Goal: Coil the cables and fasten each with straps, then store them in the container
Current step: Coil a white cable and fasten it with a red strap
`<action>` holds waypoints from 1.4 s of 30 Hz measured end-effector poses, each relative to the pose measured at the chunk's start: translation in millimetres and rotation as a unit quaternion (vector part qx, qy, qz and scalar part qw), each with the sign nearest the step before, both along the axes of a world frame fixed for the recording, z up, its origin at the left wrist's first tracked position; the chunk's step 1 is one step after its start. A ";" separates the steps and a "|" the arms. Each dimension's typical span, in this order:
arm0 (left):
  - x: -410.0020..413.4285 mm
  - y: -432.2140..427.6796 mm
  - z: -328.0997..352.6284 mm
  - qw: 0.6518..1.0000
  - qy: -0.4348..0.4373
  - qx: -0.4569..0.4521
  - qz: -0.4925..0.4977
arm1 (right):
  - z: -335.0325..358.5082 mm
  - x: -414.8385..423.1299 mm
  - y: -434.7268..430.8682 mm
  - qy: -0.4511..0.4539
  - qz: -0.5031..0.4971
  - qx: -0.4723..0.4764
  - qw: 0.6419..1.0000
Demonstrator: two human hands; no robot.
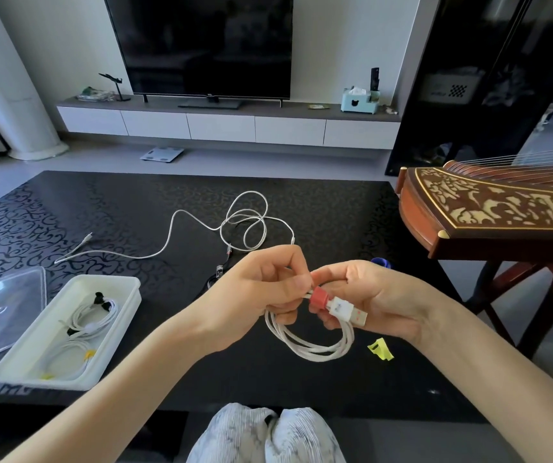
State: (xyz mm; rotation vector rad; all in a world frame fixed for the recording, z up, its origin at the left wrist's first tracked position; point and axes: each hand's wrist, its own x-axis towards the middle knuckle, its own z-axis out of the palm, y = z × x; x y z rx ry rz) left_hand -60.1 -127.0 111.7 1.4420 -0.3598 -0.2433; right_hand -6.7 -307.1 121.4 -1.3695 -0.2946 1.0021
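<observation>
Above the table's near middle I hold a coiled white cable (308, 345) with both hands. A red strap (318, 297) wraps the coil beside its white USB plug (348, 310). My left hand (265, 292) pinches the strap's end, and my right hand (368, 295) grips the coil and plug. A white container (125, 289) at the left holds two coiled white cables, tied with black and yellow straps. Another white cable (201, 225) lies loose across the table's far middle. A yellow strap (380, 349) lies near my right wrist.
A clear lid (4, 305) lies left of the container. A black cable (220, 272) lies behind my left hand, and a blue object (382, 262) peeks out behind my right hand. A wooden zither (502, 208) on a stand fills the right side.
</observation>
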 end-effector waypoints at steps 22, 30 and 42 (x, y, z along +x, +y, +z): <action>37.8 10.6 -40.5 0.956 0.239 0.093 0.142 | -65.5 -7.2 16.1 -0.416 -0.228 -0.268 0.839; 24.6 -3.2 -109.4 0.933 0.293 -0.079 0.193 | -110.7 8.8 20.1 -0.094 -0.428 -0.130 0.889; 56.0 -20.7 -128.0 0.913 0.304 -0.156 0.223 | -135.1 26.9 9.0 -0.082 -0.378 -0.090 0.918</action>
